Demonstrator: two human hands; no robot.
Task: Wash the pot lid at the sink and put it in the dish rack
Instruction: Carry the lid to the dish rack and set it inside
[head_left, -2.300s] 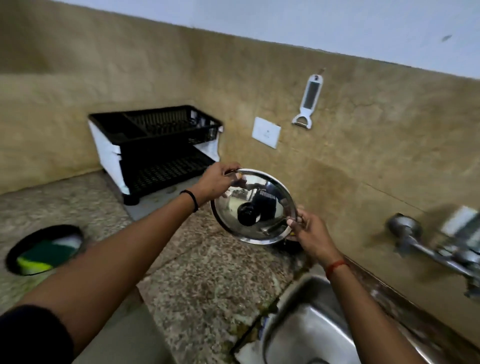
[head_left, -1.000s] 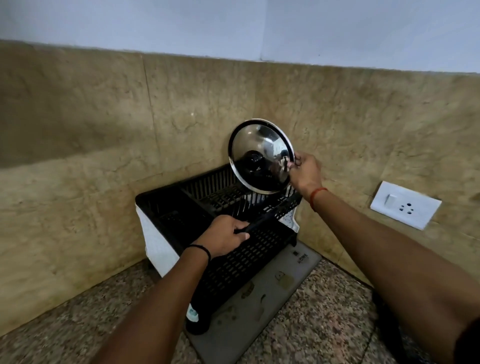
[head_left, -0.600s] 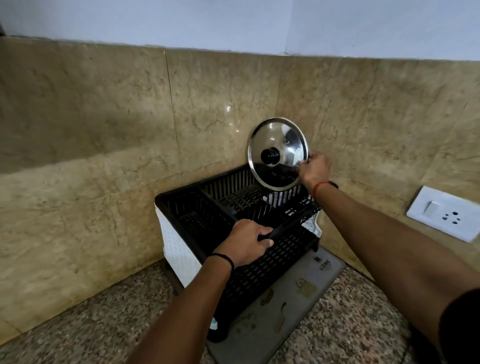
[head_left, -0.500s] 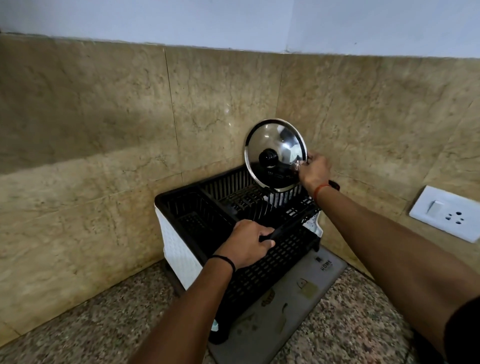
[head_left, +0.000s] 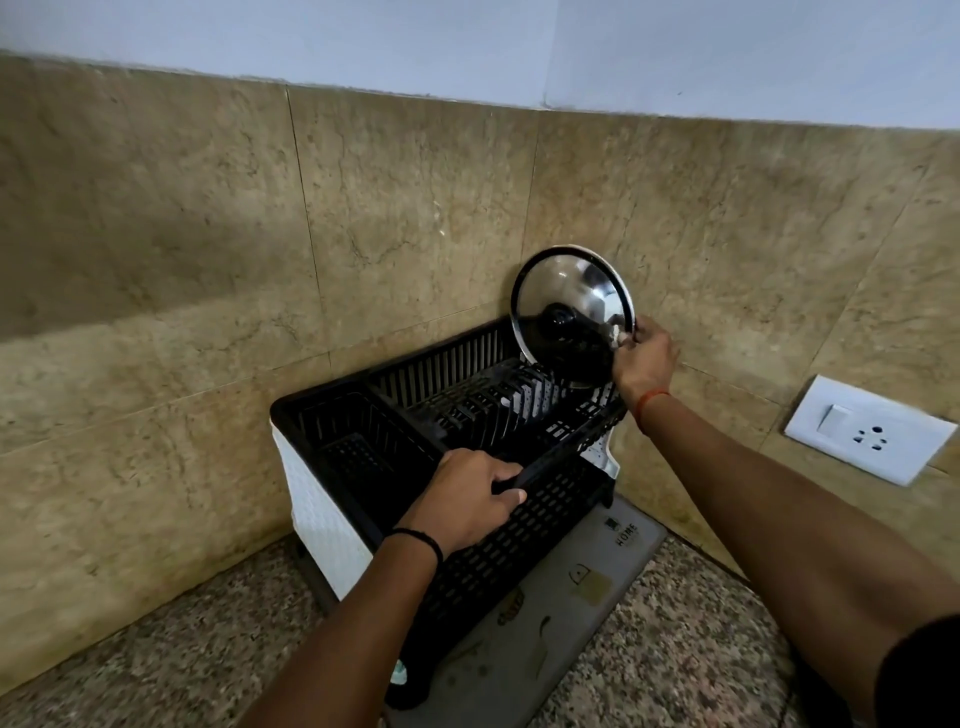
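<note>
The steel pot lid (head_left: 563, 291), shiny with a black knob, stands upright on its edge at the back right corner of the dish rack's top tier. My right hand (head_left: 644, 361) pinches its right rim. The two-tier dish rack (head_left: 395, 415) is black with white side panels and sits against the tiled wall. My left hand (head_left: 470, 496) grips the front rail of the rack's top tier, fingers curled over it.
A grey drain mat (head_left: 545, 613) lies under the rack on the speckled granite counter (head_left: 675, 649). A white wall socket (head_left: 872, 431) is on the tiles to the right. The tiled wall corner rises just behind the rack.
The lid travelled from near the sink to the rack. In the last half second it came down lower into the rack's back right corner. My left hand stays on the front rail.
</note>
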